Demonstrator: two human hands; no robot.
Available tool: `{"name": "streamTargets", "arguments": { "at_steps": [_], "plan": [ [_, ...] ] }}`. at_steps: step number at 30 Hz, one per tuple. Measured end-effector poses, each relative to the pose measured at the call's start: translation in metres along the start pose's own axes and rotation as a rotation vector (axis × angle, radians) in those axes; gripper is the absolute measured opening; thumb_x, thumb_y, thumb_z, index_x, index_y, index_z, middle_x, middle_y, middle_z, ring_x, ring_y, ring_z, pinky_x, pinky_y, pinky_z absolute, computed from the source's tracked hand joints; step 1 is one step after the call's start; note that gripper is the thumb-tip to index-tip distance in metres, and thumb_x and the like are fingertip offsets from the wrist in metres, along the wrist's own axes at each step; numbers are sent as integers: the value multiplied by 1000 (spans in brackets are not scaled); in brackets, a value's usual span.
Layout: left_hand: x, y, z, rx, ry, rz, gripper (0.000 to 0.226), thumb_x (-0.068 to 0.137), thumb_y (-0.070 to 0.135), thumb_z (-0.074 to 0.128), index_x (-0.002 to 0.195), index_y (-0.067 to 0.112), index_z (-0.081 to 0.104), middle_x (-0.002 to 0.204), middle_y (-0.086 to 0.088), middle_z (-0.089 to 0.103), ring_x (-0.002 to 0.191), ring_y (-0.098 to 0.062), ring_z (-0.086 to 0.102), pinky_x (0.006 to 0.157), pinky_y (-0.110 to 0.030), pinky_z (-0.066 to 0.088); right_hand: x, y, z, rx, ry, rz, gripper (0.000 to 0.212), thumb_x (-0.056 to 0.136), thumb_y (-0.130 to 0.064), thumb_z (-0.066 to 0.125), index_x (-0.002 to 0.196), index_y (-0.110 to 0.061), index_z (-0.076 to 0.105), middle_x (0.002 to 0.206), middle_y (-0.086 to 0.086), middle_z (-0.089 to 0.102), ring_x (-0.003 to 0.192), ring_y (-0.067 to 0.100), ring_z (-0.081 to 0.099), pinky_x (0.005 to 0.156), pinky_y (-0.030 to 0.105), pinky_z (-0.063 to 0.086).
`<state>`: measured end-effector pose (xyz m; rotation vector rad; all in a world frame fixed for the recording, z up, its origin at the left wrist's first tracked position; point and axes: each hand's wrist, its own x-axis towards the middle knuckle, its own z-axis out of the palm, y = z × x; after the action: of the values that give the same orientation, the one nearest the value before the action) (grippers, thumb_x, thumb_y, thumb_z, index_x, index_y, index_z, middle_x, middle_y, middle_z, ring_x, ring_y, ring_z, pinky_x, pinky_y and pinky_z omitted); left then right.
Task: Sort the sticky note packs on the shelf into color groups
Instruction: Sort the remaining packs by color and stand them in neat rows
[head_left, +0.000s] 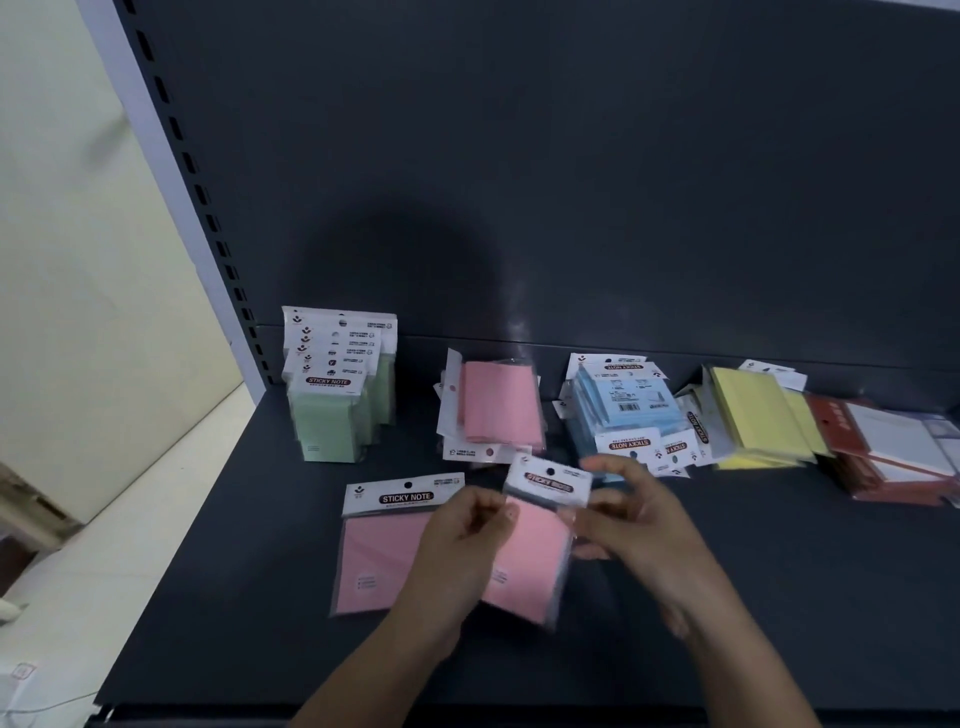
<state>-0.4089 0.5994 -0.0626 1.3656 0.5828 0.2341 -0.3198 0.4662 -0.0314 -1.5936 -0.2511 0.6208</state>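
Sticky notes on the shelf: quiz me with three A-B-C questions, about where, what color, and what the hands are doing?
1. Where is the green stack? A. left end of the row B. right end C. middle
2. What color is the held pack? A. blue B. yellow C. pink
3. Who holds that pack? A. one hand B. both hands C. nobody

Answers: A, it stands left of the pink pile, blue pile and yellow pile. C, pink shows through its wrapper. B, the left hand and right hand both grip it.
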Motion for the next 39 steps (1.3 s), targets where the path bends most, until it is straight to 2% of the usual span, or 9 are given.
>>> {"name": "streamTargets", "arguments": {
  "at_steps": [4,7,10,15,18,22,27,34,39],
  "plan": [
    [-2,-18,2,416,-7,199,31,84,8,63,107,23,48,73,5,49,60,1,46,61,-19,45,6,23,7,-266,43,17,48,75,4,72,111,-19,49,73,13,62,68,18,58,62,32,53],
    [-4,-26,0,946,33,485,53,82,27,59,130,28,38,104,9,51,98,-6,44,81,-21,32,11,35,8,-448,87,-26,40,77,-1,72,103,-20,47,71,5,60,63,10,55,65,21,50],
    [-5,-26,0,1193,14,516,43,85,40,50,126,27,47,130,8,37,123,-13,30,95,-25,22,15,40,13,-645,131,-113,42,76,-6,73,106,-22,48,91,-2,58,73,5,55,61,6,40],
    [-8,-16,-3,1353,-4,520,27,74,47,63,90,26,66,102,7,54,107,-16,49,98,-34,32,17,43,20,-744,143,-178,38,77,-8,73,110,-17,55,104,-2,46,74,4,51,66,4,36],
    [-11,-13,-5,1354,44,559,24,54,44,79,62,25,67,84,8,61,89,-17,61,85,-37,47,18,44,23,-784,124,-189,35,78,-10,73,107,-19,57,104,-4,45,72,0,50,65,4,37],
    [3,-15,-11,1186,145,515,38,83,43,54,118,28,56,130,9,44,126,-13,35,105,-29,16,23,38,29,-776,173,-270,45,76,-9,72,117,-19,54,110,-6,51,103,12,53,89,24,44],
    [34,11,-19,810,330,423,62,87,25,60,142,18,32,143,-2,38,129,-22,34,106,-37,28,45,14,42,-850,215,-580,59,83,-13,67,136,-18,43,131,-8,46,124,3,35,106,11,20],
    [57,20,-17,753,300,409,29,89,9,55,117,7,62,125,-6,57,119,-24,45,101,-36,35,67,17,56,-1148,83,-610,47,86,-9,59,132,-16,50,147,4,39,139,20,29,113,32,19],
    [39,39,-11,99,222,258,21,88,1,56,99,17,65,99,4,67,93,-5,63,75,-10,48,55,13,59,-1029,284,-778,29,81,-9,67,110,-11,65,114,5,65,109,23,60,93,36,42]
  ]
}}
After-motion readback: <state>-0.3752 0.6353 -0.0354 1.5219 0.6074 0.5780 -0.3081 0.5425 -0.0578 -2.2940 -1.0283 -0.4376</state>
